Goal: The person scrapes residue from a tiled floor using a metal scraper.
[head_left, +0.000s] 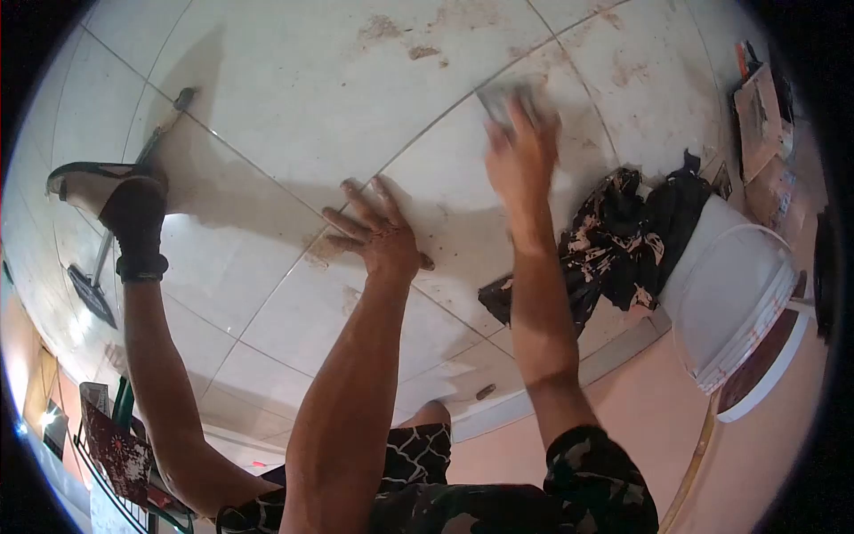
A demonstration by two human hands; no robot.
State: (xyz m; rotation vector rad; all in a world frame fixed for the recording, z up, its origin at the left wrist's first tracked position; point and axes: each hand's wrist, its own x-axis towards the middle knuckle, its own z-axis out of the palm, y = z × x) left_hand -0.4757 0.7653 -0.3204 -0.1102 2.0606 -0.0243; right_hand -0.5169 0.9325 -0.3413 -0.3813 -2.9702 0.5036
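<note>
My left hand [378,233] lies palm down on the tiled floor [294,116], fingers spread. Farther forward and to the right, my right hand [523,151] grips a flat grey rectangular piece [498,96] held against the tiles; motion blur hides what kind of tool it is. Brownish-pink smears [623,71] mark the floor around and beyond it. Close to my right forearm lies a crumpled black plastic bag [623,236] splashed with pale pink.
A white bucket [734,298] with pink drips stands at the right. Behind it rests a pink-coated board [759,120]. My shod left foot [111,191] overlaps a long-handled tool [105,254]. A stained rack [116,436] stands at lower left. A pink wall [623,392] runs along the near edge.
</note>
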